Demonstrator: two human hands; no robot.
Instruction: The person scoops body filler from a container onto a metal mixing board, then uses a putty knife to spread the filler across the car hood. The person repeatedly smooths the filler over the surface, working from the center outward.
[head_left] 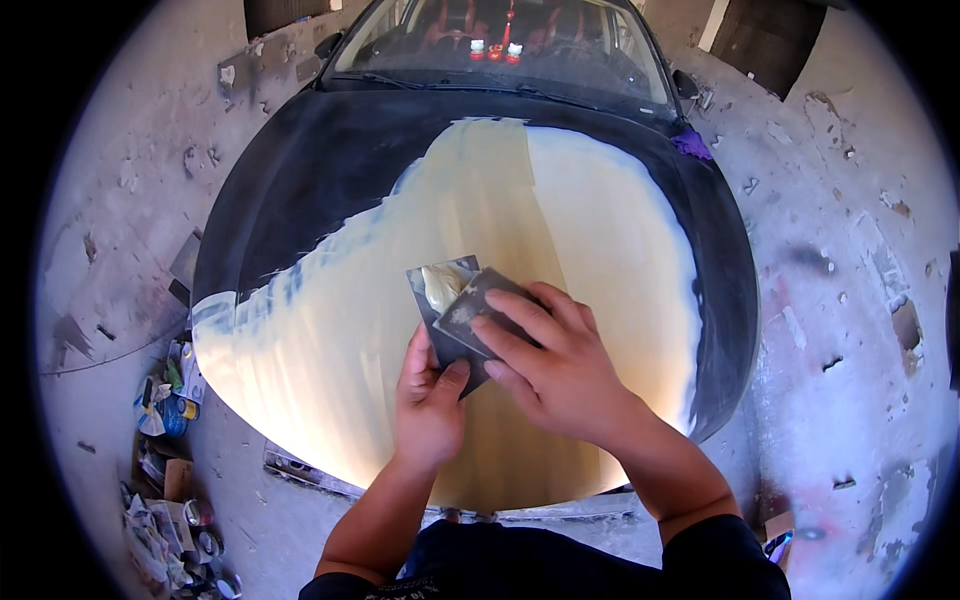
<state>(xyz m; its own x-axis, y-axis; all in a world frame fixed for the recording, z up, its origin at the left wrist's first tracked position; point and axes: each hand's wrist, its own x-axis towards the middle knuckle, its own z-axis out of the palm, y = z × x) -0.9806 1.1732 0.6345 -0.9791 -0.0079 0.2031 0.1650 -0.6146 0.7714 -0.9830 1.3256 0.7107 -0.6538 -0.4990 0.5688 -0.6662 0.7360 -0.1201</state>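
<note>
My left hand grips a dark, flat putty plate, thumb on top. A lump of cream-coloured putty sits at the plate's far end. Closed on a dark rectangular putty spreader, my right hand lays its fingers flat along the spreader's upper face. The spreader overlaps the plate beside the putty, hiding part of it. Both tools are held over a car hood, which is dark at its sides and back. A broad cream putty layer covers much of the hood, with a paler area at the right.
Beyond the hood is the car's windshield, with small figures behind it. A purple cloth lies at the hood's right rear edge. Cans, crumpled paper and boxes clutter the floor at the left. Debris dots the stained concrete floor.
</note>
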